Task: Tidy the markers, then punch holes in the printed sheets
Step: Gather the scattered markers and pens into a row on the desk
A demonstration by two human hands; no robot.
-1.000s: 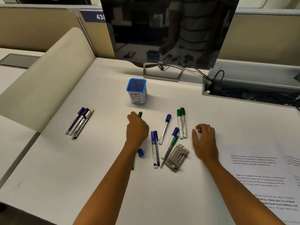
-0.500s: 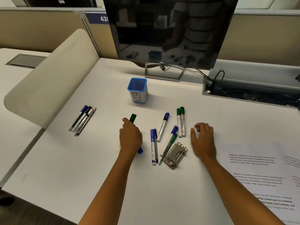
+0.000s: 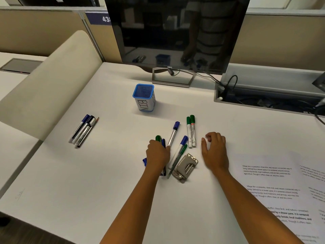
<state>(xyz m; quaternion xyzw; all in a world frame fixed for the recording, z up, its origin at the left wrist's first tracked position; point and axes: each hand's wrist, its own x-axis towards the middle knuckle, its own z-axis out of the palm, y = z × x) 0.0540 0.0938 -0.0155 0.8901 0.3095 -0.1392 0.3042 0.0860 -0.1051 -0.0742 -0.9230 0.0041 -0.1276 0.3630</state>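
My left hand [image 3: 157,154] is closed around a green-capped marker [image 3: 158,138], and sits over the blue marker and dark pen [image 3: 163,142] lying beside it. A blue cap [image 3: 144,161] pokes out under its wrist side. More markers lie loose to the right: a blue one [image 3: 173,133], a blue-and-green pair [image 3: 179,152] and two green ones [image 3: 191,132]. The metal hole punch [image 3: 184,167] rests just right of my left wrist. My right hand [image 3: 214,151] lies flat on the desk, fingers curled, holding nothing. Printed sheets [image 3: 274,184] lie at the right.
A blue mesh holder labelled BIN [image 3: 144,97] stands behind the markers. A separate row of pens [image 3: 84,130] lies at the left. A monitor on its stand [image 3: 173,77] is at the back, a cable tray [image 3: 267,97] at back right, a beige divider [image 3: 47,85] on the left.
My left hand, holding the green marker, slid right, back to the blue marker and pen. The right hand stayed where it was.
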